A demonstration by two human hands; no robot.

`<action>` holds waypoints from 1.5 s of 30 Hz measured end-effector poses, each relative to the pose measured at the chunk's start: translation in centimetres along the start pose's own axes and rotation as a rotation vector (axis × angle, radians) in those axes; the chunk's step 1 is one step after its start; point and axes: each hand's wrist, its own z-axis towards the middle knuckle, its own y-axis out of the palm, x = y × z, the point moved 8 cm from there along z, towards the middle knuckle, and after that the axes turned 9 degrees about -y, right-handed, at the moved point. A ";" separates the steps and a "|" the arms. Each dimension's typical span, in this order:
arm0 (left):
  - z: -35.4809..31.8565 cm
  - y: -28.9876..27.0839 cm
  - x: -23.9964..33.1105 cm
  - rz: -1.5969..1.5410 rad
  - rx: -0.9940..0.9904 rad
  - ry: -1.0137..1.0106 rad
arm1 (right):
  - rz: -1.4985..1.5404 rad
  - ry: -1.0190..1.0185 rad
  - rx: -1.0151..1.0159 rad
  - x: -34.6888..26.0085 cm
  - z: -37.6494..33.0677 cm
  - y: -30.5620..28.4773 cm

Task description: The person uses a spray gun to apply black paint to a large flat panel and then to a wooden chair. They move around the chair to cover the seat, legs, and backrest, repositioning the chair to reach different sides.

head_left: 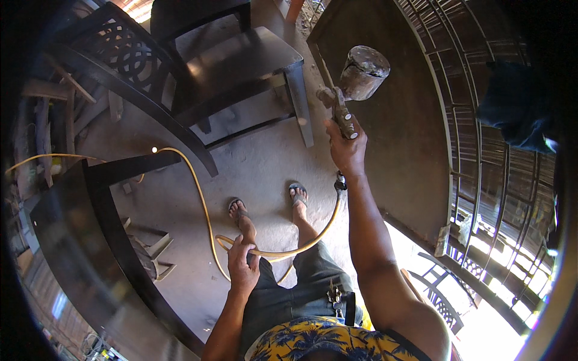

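My right hand [349, 149] is raised ahead of me, wrapped round the handle of a paint spray gun [344, 115]. The gun carries a stained metal cup [365, 73] and points away from me. From the handle's lower end runs a yellow air hose [308, 244], drooping in a curve across my legs. Low in front of my thighs, my left hand [242, 268] has its fingers curled round a loop of that hose. A dark, glossy wooden chair [247, 63] stands ahead, left of the spray gun. Behind the gun leans a large dark panel [403, 138].
At the left is a dark curved furniture piece [78, 240]; beside it, a metal frame [158, 248] lies on the floor. More hose trails left across the concrete [247, 162]. Scrap wood [51, 114] is piled far left. A slatted wall [487, 150] with hanging dark cloth [516, 108] bounds the right.
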 end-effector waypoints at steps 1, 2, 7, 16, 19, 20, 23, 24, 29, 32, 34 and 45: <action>0.0 0.1 0.0 0.002 -0.005 -0.008 | -0.003 -0.017 -0.002 -0.1 0.0 0.0; -0.1 0.3 -0.1 0.004 -0.012 -0.016 | -0.015 -0.030 -0.001 -0.1 0.0 0.1; -0.4 0.9 -0.2 0.011 -0.021 -0.033 | -0.100 -0.048 -0.020 1.6 -0.7 0.7; -0.8 1.0 -0.7 0.030 -0.058 -0.058 | -0.135 -0.005 -0.028 7.2 -4.0 1.5; -1.0 1.3 -0.9 0.018 -0.065 -0.061 | -0.142 0.024 -0.032 9.7 -5.0 1.9; -1.0 1.5 -1.0 0.018 -0.072 -0.062 | -0.151 0.051 -0.038 10.6 -5.4 2.0; -1.1 1.9 -1.2 0.011 -0.096 -0.056 | -0.174 0.095 -0.021 12.8 -6.6 2.2; -1.2 2.0 -1.3 -0.001 -0.109 -0.059 | -0.180 0.110 -0.011 13.5 -7.0 2.2; -1.3 2.5 -1.2 0.089 -0.162 -0.014 | -0.364 0.182 -0.025 17.2 -9.3 2.6; -1.4 2.7 -1.2 0.095 -0.177 0.000 | -0.383 0.250 -0.061 20.0 -10.9 3.0; -1.4 2.6 -1.4 0.109 -0.183 0.013 | -0.378 0.280 -0.085 21.8 -11.9 3.4; -1.6 -2.1 -7.8 0.132 -0.099 -0.111 | -0.365 0.194 0.071 16.7 -13.9 7.6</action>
